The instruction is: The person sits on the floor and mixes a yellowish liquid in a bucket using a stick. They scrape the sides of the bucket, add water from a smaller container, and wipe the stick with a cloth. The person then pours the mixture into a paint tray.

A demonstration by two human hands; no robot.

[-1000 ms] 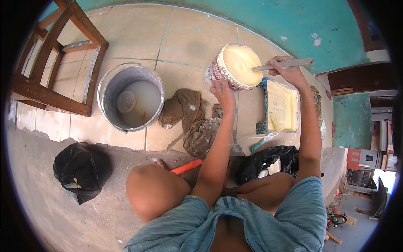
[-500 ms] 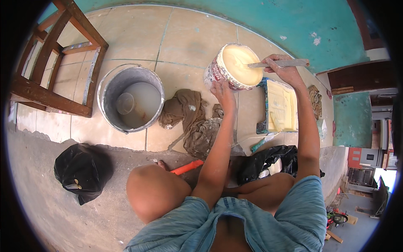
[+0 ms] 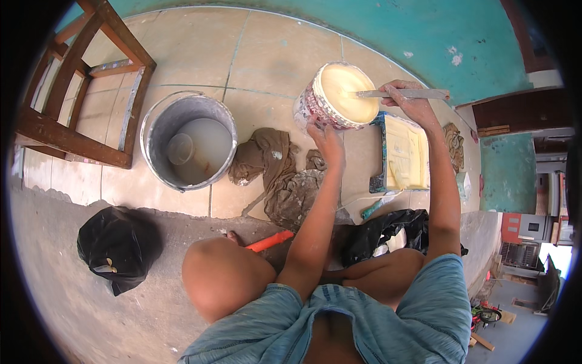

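Observation:
A paint bucket (image 3: 307, 108) with a splattered outside is tilted on the tiles, filled with cream-yellow paint (image 3: 345, 85). Its near side is gripped by my left hand (image 3: 328, 144), the fingers partly hidden against the wall and base. Wrapped round a flat stir stick (image 3: 424, 93), my right hand (image 3: 413, 103) keeps the stick's left end dipped in the paint. Just below the right hand sits a paint tray (image 3: 412, 148) coated in the same cream colour, with a roller handle (image 3: 379, 206) close to its lower edge.
A large grey bucket (image 3: 159, 145) of cloudy water holds a clear cup (image 3: 181, 149). Dirty rags (image 3: 285, 182) lie beside it. Black plastic bags (image 3: 118, 246) stand on the concrete. A wooden stool (image 3: 79, 142) is at left, a teal wall (image 3: 388, 30) behind.
The stir stick has shifted slightly right within the paint, my right hand along with it. My left hand has moved slightly on the bucket's side, and the bucket's tilt is nearly the same.

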